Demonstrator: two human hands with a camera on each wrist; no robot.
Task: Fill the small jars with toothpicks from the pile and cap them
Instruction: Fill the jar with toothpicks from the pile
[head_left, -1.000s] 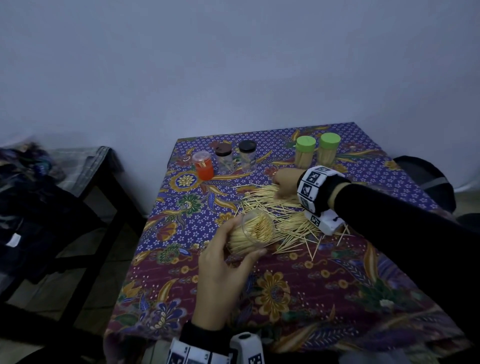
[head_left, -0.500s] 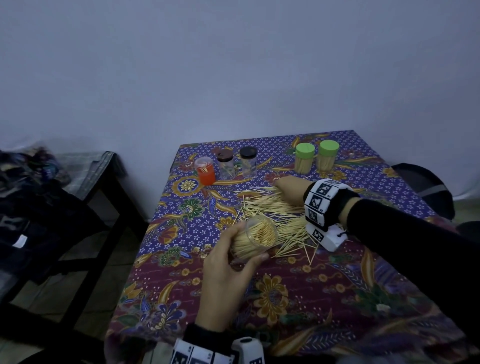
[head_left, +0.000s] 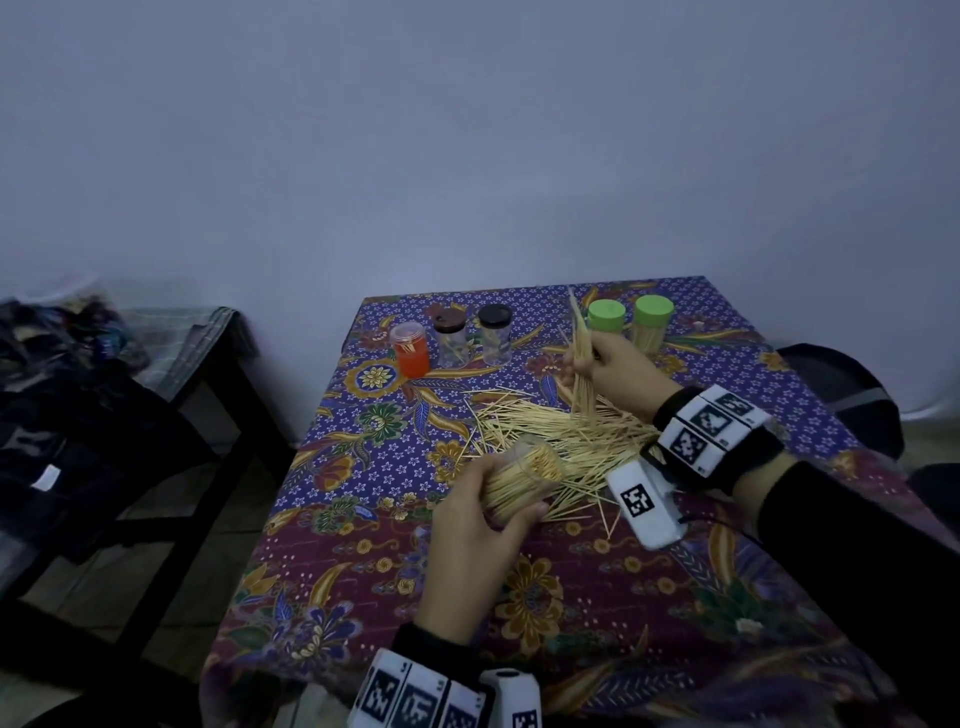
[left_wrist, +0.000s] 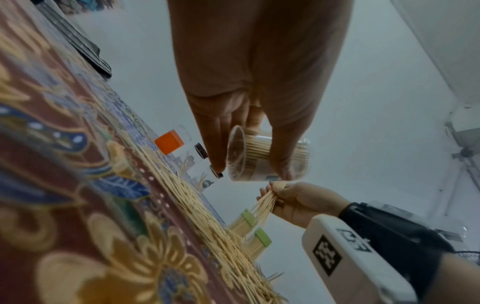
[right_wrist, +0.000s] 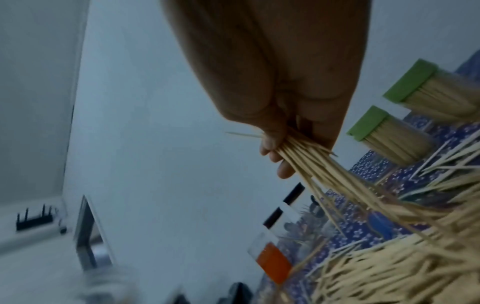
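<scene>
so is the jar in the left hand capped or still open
Open. The clear jar gripped by the left hand lies tilted with no lid on its mouth, and the toothpick ends inside show bare.

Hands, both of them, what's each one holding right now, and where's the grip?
Left hand grips the open jar around its side wall. Right hand pinches a bundle of toothpicks near its upper end.

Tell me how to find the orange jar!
Look at the far edge of the flowery tablecloth, where small jars stand in a row. The orange jar is at the left end, beside two dark-capped clear jars; only it is bright orange.
</scene>
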